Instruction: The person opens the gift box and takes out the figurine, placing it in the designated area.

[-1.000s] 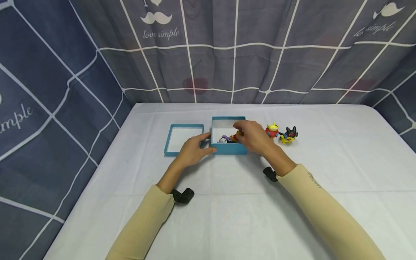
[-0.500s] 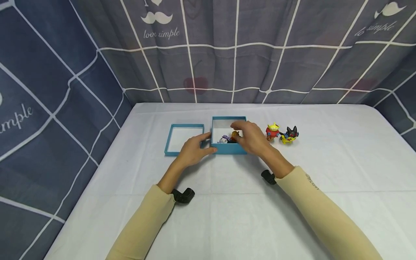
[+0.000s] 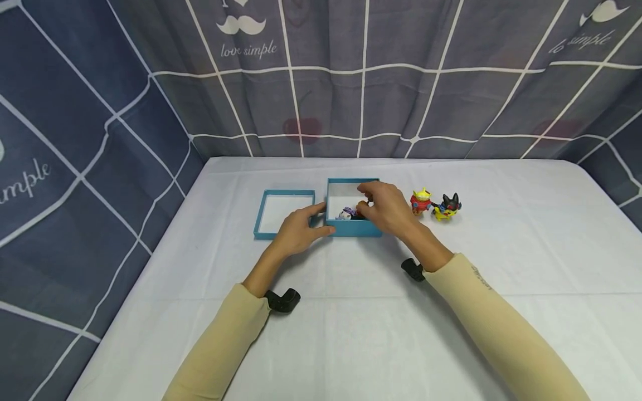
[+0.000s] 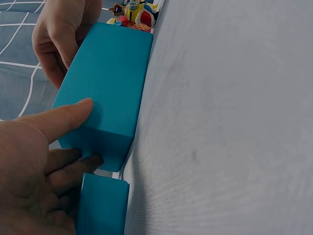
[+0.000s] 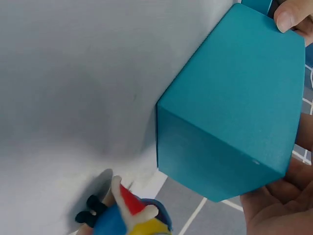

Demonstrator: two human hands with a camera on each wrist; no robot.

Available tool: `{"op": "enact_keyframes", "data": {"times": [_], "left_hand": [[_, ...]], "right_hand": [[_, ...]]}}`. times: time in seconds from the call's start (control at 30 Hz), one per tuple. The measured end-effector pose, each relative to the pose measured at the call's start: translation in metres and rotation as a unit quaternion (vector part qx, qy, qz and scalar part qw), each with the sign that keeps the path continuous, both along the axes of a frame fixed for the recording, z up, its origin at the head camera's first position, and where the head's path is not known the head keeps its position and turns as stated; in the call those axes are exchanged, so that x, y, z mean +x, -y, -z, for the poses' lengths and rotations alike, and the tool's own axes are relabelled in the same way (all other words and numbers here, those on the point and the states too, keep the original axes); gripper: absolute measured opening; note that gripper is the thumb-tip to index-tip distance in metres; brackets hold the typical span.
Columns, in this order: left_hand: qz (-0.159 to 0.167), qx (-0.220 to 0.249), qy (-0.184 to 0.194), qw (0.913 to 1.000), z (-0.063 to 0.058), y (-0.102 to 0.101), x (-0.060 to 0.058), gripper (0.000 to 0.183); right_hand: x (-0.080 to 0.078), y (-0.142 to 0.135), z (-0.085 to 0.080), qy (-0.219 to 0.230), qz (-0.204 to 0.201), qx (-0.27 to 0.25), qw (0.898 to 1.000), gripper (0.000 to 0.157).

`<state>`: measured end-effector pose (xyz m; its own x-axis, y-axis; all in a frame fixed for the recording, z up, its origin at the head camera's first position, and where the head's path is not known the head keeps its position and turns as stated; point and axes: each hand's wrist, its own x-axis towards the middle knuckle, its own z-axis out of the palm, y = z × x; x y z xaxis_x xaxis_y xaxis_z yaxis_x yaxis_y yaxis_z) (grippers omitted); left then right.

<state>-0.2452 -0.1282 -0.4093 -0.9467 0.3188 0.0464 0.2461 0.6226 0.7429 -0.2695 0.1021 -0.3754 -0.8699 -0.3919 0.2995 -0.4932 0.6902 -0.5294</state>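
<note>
A blue open-topped box (image 3: 353, 228) with a white inside stands on the white-covered table. My left hand (image 3: 296, 233) grips its near left corner, thumb on the front wall and fingers along the left side; the left wrist view shows this thumb (image 4: 73, 117) closely. Over the right part of the box, my right hand (image 3: 388, 207) reaches inside with bent fingers and pinches a small toy figure, of which only a dark bit (image 3: 369, 200) shows. Beside it in the box lies a white and purple toy figure (image 3: 346, 213). The hand hides the box's right inside.
Left of the box lies its blue-rimmed lid (image 3: 259, 223), white inside up. To the right stand a red and yellow toy figure (image 3: 420, 201) and a yellow toy figure with a black hood (image 3: 447, 207). A dark checked curtain (image 3: 326, 106) hangs behind the table.
The right hand has shifted slightly left within the box and turned the orange-yellow figure it held, which is now mostly hidden by the fingers. The left hand keeps its place on the box.
</note>
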Motion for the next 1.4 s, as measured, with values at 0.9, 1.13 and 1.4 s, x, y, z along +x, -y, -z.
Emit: {"op": "enact_keyframes", "data": {"times": [0.9,1.13,1.4], "left_hand": [[0.002,-0.001,-0.002,1.0000,0.001,0.001,-0.001,0.070],[-0.001,-0.005,0.003,1.0000,0.000,0.001,0.000,0.071],[0.003,-0.002,0.004,1.0000,0.000,0.001,0.000,0.070]], "right_hand": [[-0.001,0.008,0.001,0.009,-0.021,0.053,0.998,0.027],[-0.002,0.007,0.004,0.009,-0.027,0.035,0.999,0.032],[-0.002,0.006,0.007,-0.006,-0.030,0.003,1.000,0.032]]}}
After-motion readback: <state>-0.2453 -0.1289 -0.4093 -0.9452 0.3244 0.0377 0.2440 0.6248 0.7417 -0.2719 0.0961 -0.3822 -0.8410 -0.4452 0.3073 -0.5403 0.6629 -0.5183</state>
